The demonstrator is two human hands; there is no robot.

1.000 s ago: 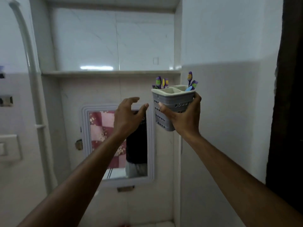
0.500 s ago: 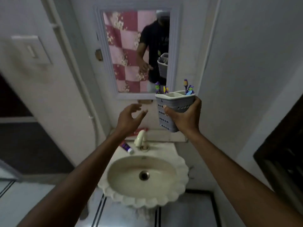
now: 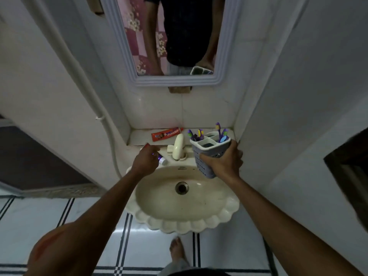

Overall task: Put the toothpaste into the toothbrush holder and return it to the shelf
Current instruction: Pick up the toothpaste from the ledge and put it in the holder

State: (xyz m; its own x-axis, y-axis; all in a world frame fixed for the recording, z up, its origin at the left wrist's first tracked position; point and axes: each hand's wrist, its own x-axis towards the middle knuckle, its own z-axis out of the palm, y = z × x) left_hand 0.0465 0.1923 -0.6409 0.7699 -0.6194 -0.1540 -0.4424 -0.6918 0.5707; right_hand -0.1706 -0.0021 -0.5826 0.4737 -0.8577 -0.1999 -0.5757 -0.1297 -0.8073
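My right hand (image 3: 224, 163) grips a grey perforated toothbrush holder (image 3: 207, 156) upright above the sink's right rim. Several toothbrushes (image 3: 219, 132) stand in its compartments. My left hand (image 3: 145, 160) is down on the sink's back left rim, fingers curled over a small purple-and-white toothpaste tube (image 3: 162, 160). Only the tube's white cap end shows, lying on the rim. A red toothpaste tube (image 3: 167, 134) lies flat on the ledge behind the tap.
A cream scalloped sink (image 3: 179, 222) sits below, with a cream tap (image 3: 178, 146) at its back. A framed mirror (image 3: 127, 46) hangs above the ledge. White walls close in on both sides; a pipe (image 3: 79, 76) runs down the left one. My bare foot (image 3: 176, 250) is on the tiled floor.
The view has tilted down from the high shelf to the sink. My left hand has dropped from mid-air onto the small tube on the rim. The holder came lower with my right hand.
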